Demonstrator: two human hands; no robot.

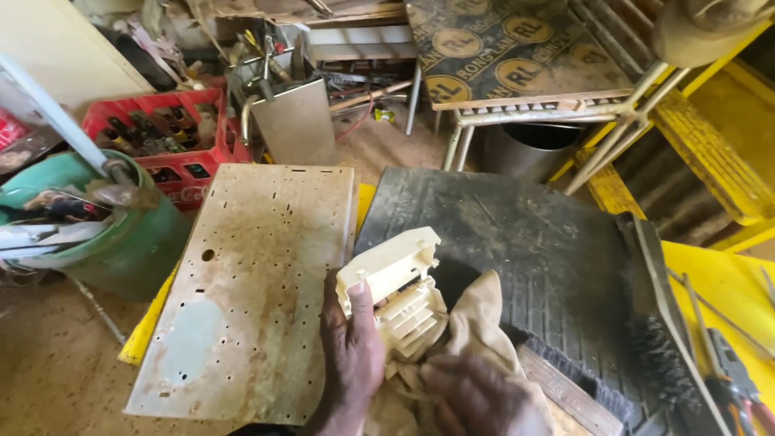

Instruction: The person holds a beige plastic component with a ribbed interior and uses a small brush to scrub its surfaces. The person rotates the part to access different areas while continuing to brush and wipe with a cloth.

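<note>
My left hand (351, 351) grips a cream plastic housing (391, 270) with ribbed slats, thumb laid on its near face. My right hand (476, 396) presses a beige cloth (480, 319) against the lower part of that housing. The cloth bunches around the housing's underside and hides it. Both hands are low in the view, above the gap between a rusty perforated metal panel (250, 274) and a dark ribbed rubber mat (525, 242).
A green drum (121, 242) full of scrap stands at left, with a red bottle crate (161, 137) behind it. A wire brush (662, 355) and pliers (739, 387) lie at right on a yellow surface (726, 282). A metal-framed stand (517, 105) with a printed board is at the back.
</note>
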